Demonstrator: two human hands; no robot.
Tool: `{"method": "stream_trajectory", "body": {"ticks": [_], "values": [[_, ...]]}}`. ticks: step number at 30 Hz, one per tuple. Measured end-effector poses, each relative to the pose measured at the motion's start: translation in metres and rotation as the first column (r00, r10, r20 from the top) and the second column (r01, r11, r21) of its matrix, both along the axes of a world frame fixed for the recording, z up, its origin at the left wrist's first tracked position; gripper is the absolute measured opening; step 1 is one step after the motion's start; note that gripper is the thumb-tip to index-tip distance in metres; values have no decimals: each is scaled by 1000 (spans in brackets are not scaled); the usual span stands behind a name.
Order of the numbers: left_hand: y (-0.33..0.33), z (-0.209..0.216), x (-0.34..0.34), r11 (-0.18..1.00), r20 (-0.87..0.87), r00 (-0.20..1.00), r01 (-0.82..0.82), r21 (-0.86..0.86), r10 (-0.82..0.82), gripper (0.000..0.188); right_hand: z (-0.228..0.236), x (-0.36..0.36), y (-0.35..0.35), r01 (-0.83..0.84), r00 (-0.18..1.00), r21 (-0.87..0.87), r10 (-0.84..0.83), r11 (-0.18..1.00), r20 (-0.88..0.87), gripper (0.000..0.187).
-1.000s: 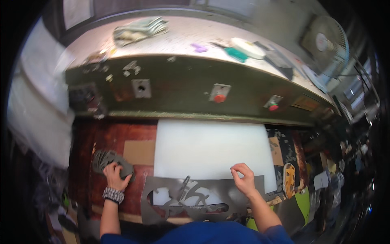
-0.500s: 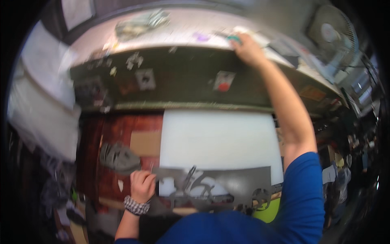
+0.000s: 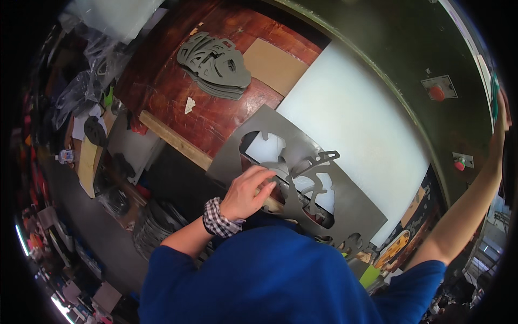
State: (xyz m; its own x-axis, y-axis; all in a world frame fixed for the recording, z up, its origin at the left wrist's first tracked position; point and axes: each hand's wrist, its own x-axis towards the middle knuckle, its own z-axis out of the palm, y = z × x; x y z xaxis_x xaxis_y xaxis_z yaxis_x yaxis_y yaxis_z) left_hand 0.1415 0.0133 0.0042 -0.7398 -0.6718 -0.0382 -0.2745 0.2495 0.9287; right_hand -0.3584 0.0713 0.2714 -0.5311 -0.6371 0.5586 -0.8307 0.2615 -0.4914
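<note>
A thin dark-grey sheet with curved cut-outs (image 3: 356, 213) lies slanted in front of me, over the near edge of a white board (image 3: 350, 102). My left hand (image 3: 248, 193) is at the sheet's near side, fingers bent toward the thumb beside a cut-out; what they pinch is hidden. A loose grey cut piece (image 3: 318, 160) sticks up from the sheet. At the far right rim my right hand (image 3: 504, 110) reaches up beside a green object (image 3: 495, 97) on the dark-green machine beam; its fingers are mostly out of sight. A stack of grey cut-out pieces (image 3: 216, 65) lies on the red-brown wooden table.
The dark-green beam (image 3: 399, 48) with red buttons (image 3: 437, 93) runs along the far side of the white board. A brown card (image 3: 275, 67) lies by the stack. Bags, scraps and dark sheets crowd the left floor; a wooden strip (image 3: 175, 140) edges the table.
My view has turned and tilted down, so the table looks rotated. My left hand has gone from the sheet's left end to its cut-outs. My right hand stays by the green object.
</note>
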Motion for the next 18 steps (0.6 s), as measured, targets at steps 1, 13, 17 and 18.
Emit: {"method": "stream_trajectory", "body": {"ticks": [1,13,17,18], "values": [[3,2,-4,986,-1,1000,21,168,-21,22,-17,27,19,-67,989,-53,73,996,128,53],[-4,15,-84,821,21,996,82,-565,-84,46,-242,286,166,270,-322,-417,490,868,810,56],[-5,8,-103,756,108,988,157,-636,-114,15,-233,306,177,236,-342,-314,381,920,859,54],[-6,5,-101,800,-14,998,43,-599,-64,13,-232,310,178,214,-283,-331,382,919,880,47]]}}
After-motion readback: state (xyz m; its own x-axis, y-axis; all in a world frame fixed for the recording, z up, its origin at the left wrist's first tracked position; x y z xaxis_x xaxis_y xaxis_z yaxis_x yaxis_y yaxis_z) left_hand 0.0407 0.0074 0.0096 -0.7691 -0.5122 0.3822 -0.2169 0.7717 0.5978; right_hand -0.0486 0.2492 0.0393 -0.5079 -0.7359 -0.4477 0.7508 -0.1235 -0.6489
